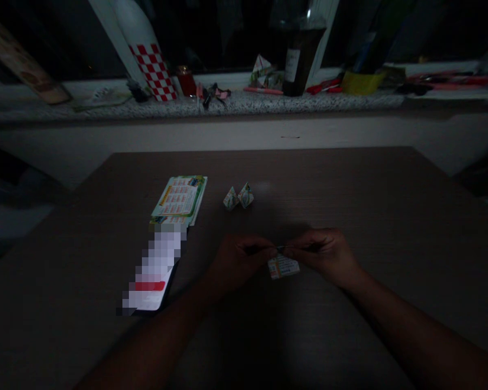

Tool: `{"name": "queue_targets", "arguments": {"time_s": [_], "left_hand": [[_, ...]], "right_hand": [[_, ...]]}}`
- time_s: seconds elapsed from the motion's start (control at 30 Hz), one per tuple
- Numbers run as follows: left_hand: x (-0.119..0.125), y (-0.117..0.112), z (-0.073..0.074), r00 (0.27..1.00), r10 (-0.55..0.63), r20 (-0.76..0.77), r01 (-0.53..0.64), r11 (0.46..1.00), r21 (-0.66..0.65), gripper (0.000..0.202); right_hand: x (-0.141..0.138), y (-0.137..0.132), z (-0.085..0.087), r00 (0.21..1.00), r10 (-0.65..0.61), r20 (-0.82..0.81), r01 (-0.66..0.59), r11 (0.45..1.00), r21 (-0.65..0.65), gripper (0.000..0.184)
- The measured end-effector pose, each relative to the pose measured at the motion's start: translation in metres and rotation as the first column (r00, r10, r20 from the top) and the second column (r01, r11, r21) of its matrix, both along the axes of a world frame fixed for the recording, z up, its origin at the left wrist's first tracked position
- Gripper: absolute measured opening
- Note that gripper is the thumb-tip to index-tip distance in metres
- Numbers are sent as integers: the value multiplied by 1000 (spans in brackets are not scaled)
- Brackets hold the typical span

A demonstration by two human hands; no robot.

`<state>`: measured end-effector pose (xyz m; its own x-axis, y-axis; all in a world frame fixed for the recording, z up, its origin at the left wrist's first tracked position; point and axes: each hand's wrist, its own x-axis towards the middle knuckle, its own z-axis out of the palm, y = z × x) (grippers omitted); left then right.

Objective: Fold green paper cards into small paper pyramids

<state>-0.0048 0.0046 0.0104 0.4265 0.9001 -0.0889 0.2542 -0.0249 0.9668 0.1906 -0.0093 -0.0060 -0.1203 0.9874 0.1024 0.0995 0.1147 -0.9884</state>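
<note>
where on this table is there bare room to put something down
Bare wood lies right of the right hand toward the table edge, and along the far edge behind the two folded paper pieces. Crowded: the left, with leaflets and phone, and the sill.

Table [350, 184]: it carries all the near things; behind it runs the windowsill [236, 105].
Hands: the left hand [238, 262] and the right hand [327, 254] meet at the middle of the table, near the front edge.
Folded paper [283, 266]: between the two hands, touching both, partly under them.
Two small folded pieces [238, 197]: behind the hands, side by side and touching.
Leaflets [180, 200]: left of the folded pieces, flat on the table.
Phone [154, 276]: just before the leaflets, left of the left hand.
Bottle [299, 54]: on the windowsill, behind the table.
</note>
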Motion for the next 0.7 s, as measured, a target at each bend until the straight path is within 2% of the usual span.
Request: {"name": "queue_targets", "arguments": {"time_s": [0.17, 0.3, 0.47, 0.7], "left_hand": [[0, 0, 3, 995, 21, 93, -21, 1000, -11, 11], [-1, 1, 2, 993, 12, 117, -12, 1000, -8, 11], [-1, 3, -2, 1000, 4, 31, -5, 999, 35, 12], [1, -2, 0, 996, -64, -67, 69, 995, 78, 17]], "right_hand": [[-2, -1, 5, 1000, 0, -15, 0, 999, 47, 8], [-3, -1, 3, 999, 20, -49, -19, 1000, 25, 7], [-3, 0, -1, 999, 15, -43, -16, 1000, -6, 6], [-3, -2, 1, 1000, 23, 6, -23, 998, 65, 6]]}}
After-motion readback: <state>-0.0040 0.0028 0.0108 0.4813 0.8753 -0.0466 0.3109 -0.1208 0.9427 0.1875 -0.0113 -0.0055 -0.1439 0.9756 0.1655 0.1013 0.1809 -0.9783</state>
